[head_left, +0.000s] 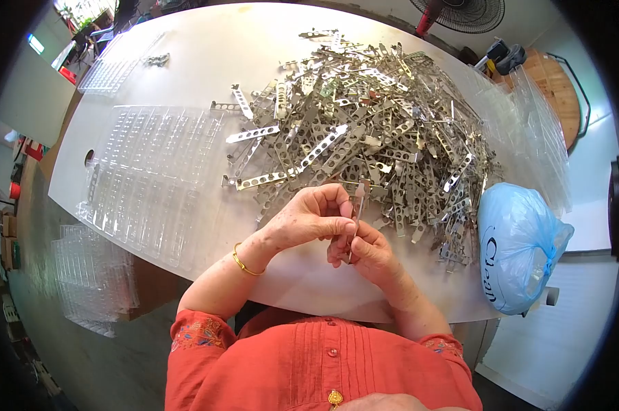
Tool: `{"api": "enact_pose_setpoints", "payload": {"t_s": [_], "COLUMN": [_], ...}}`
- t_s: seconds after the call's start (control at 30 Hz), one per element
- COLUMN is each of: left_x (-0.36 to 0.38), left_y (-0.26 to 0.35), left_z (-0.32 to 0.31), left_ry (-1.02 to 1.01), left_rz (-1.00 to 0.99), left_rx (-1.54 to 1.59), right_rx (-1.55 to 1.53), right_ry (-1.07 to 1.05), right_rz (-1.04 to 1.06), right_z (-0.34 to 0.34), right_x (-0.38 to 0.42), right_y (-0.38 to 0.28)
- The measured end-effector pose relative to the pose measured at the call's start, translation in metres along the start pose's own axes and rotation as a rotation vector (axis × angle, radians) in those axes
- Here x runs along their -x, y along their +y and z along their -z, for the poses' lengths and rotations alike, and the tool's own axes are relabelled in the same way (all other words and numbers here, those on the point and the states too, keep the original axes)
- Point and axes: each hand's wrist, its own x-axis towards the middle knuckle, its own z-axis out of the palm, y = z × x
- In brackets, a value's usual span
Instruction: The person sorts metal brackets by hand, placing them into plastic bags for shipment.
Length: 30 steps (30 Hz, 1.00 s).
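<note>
Right hand (369, 252) and left hand (309, 218) together pinching one upright metal strip (356, 214) above bare table (206, 61) near its front edge, blue bag (518, 243) at right edge, clear trays (152, 175) left, heap of perforated strips (371, 130) beyond.

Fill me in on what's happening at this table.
A person in an orange top sits at a white table, both hands together over its near edge. The left hand and right hand share a grip on one thin metal strip, held roughly upright. Just beyond lies a big pile of perforated strips. Clear plastic trays sit to the left, and a blue bag to the right.
</note>
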Motion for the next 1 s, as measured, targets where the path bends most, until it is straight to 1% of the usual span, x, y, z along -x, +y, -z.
{"api": "enact_pose_setpoints", "payload": {"t_s": [0.03,0.07,0.13,0.17,0.23,0.27,0.33,0.37,0.43,0.47,0.5,0.57,0.6,0.67,0.7,0.77,0.8,0.83,0.9,0.93,0.97,1.0], "left_x": [-0.001,-0.001,0.000,-0.003,-0.008,-0.012,-0.022,-0.027,-0.038,-0.041,-0.043,-0.047,-0.048,-0.051,-0.051,-0.051,-0.051,-0.050,-0.046,-0.044,-0.044,-0.046], "left_y": [0.002,0.004,0.011,0.010,0.022,0.025,0.030,0.030,0.028,0.028,0.028,0.027,0.028,0.031,0.032,0.036,0.040,0.046,0.060,0.065,0.060,0.051], "left_z": [0.000,-0.002,-0.007,-0.002,-0.003,-0.001,0.007,0.012,0.021,0.022,0.023,0.025,0.026,0.027,0.027,0.027,0.027,0.022,0.002,-0.007,-0.007,-0.005], "left_ry": [0.023,0.019,0.178,0.250,0.472,0.470,0.639,0.634,0.671,0.664,0.657,0.639,0.632,0.648,0.643,0.749,0.767,0.766,0.647,0.543,0.545,0.405], "left_rz": [-0.012,-0.010,-0.044,-0.084,-0.102,-0.103,-0.291,-0.295,-0.448,-0.371,-0.373,-0.274,-0.275,-0.193,-0.194,-0.335,-0.420,-0.421,-0.225,-0.199,-0.198,-0.165], "left_rx": [-0.090,-0.098,-0.109,-0.220,-0.465,-0.474,-1.152,-1.158,-1.467,-1.473,-1.482,-1.494,-1.504,-1.495,-1.505,-1.468,-1.535,-1.542,-0.644,-0.377,-0.378,-0.073], "right_rx": [-0.053,-0.055,-0.105,-0.109,-0.120,-0.123,-0.074,-0.075,-0.089,-0.091,-0.082,-0.081,-0.090,-0.105,-0.096,-0.092,-0.092,-0.091,-0.091,-0.086,-0.089,-0.098], "right_ry": [-0.033,-0.034,-0.038,-0.040,0.040,0.035,0.070,0.069,0.082,0.081,0.076,0.073,0.067,0.058,0.051,0.041,0.064,0.087,0.112,0.142,0.141,0.157], "right_rz": [0.021,0.030,0.096,0.105,0.110,0.117,0.095,0.104,0.098,0.106,0.111,0.125,0.130,0.145,0.150,0.159,0.143,0.126,0.135,0.138,0.137,0.157], "right_z": [0.002,0.005,0.009,0.009,0.005,0.003,0.001,0.002,0.004,0.006,0.007,0.009,0.009,0.011,0.013,0.013,0.012,0.011,0.012,0.012,0.013,0.014], "right_x": [-0.001,-0.001,-0.001,0.000,0.001,0.002,0.003,0.004,0.004,0.005,0.005,0.006,0.007,0.007,0.006,0.006,0.007,0.008,0.008,0.010,0.010,0.010], "right_y": [0.000,0.000,-0.002,-0.003,-0.008,-0.010,-0.014,-0.014,-0.012,-0.013,-0.013,-0.014,-0.014,-0.014,-0.013,-0.014,-0.017,-0.019,-0.023,-0.023,-0.023,-0.024]}}
